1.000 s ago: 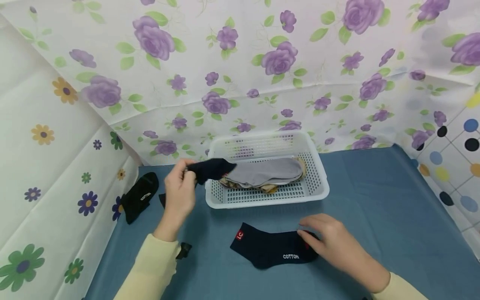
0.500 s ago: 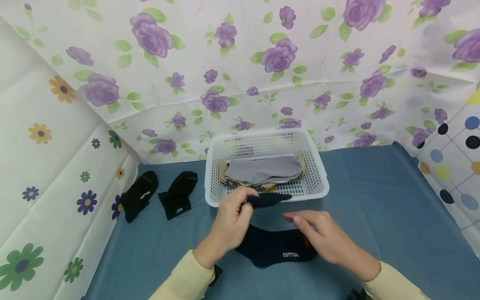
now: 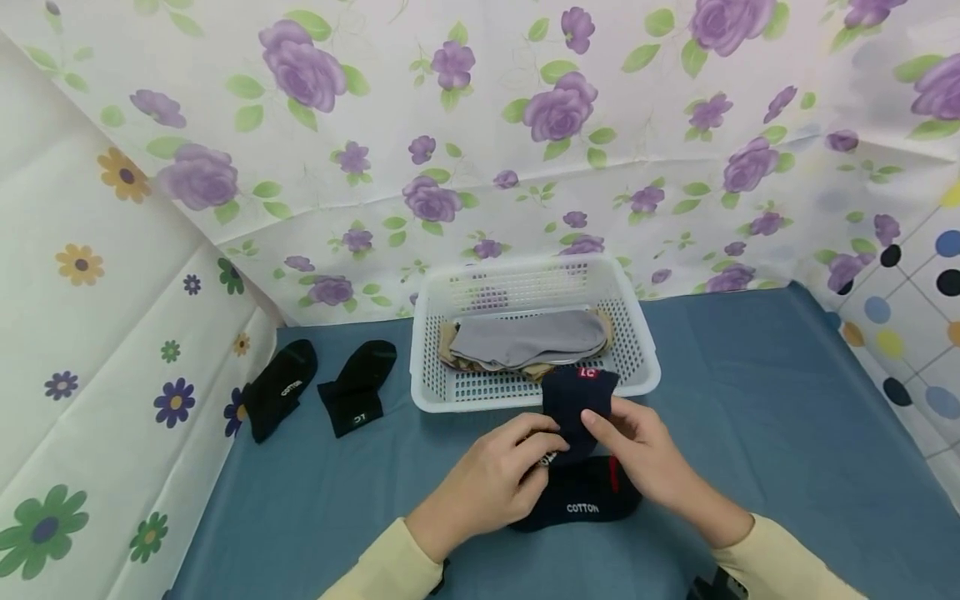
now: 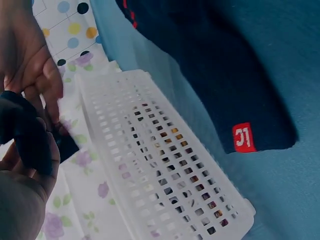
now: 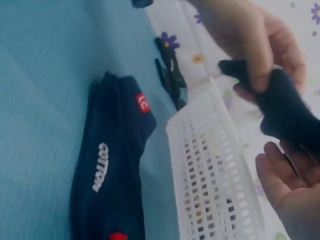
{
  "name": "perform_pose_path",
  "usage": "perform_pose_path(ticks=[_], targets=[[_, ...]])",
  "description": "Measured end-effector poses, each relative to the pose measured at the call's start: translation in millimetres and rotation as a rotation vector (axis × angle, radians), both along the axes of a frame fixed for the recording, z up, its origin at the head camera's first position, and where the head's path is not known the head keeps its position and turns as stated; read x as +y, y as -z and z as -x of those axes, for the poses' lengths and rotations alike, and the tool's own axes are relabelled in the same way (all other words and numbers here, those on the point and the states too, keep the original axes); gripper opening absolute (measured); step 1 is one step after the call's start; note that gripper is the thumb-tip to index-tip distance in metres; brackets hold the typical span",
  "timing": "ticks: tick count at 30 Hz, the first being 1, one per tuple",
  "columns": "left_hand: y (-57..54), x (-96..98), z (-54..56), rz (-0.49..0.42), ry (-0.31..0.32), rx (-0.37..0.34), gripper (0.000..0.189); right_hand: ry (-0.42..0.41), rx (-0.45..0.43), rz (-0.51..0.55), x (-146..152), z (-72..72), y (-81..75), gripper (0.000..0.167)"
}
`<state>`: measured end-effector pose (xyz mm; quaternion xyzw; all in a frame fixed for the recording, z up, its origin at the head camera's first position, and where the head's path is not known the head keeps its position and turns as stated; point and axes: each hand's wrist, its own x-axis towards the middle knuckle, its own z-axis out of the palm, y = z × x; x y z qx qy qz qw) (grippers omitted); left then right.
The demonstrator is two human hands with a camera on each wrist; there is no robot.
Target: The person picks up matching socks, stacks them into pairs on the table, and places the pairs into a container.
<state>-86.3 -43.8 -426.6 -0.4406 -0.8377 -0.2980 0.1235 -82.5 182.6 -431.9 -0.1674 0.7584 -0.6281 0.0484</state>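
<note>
A dark navy sock (image 3: 576, 412) with a red "LC" label is held up in front of the white basket. My left hand (image 3: 501, 477) grips its lower left part, fingers curled over it. On its right edge, my right hand (image 3: 647, 450) pinches it between thumb and fingers. In the right wrist view the held sock (image 5: 290, 107) bends between both hands. Below them, a second navy sock (image 3: 581, 500) with "COTTON" lettering and a red mark lies flat on the blue cloth; its cuff, hidden in the head view, shows its label in the left wrist view (image 4: 245, 137).
The white perforated basket (image 3: 536, 402) holds a grey sock (image 3: 528, 337) on top of tan and patterned ones. Two black socks, one marked "COTTON" (image 3: 281, 390) and one marked "LC" (image 3: 358, 387), lie at the left. Floral sheets rise behind the blue cloth (image 3: 750, 417).
My left hand has brought the navy sock from the left of the basket rightward and down, above the lying sock. My right hand has left the lying sock and now pinches the held one.
</note>
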Motion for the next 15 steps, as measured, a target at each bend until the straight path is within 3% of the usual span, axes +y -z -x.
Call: perform_pose_path(ticks=[4, 9, 12, 15], targets=[[5.7, 0.1, -1.3, 0.031, 0.0, 0.035, 0.026, 0.008, -0.018, 0.082, -4.2, 0.5, -2.2, 0.024], [10.0, -0.2, -2.9, 0.086, 0.005, 0.038, 0.026, 0.059, -0.011, 0.066, -9.1, -1.1, -1.4, 0.021], [7.4, -2.5, -2.1, 0.095, 0.007, 0.03, 0.026, 0.083, 0.017, 0.056, -9.4, -1.3, -0.3, 0.022], [-2.1, -6.1, 1.9, 0.023, -0.004, 0.057, 0.028, 0.084, 0.019, 0.069, -8.8, -1.5, -1.0, 0.024]])
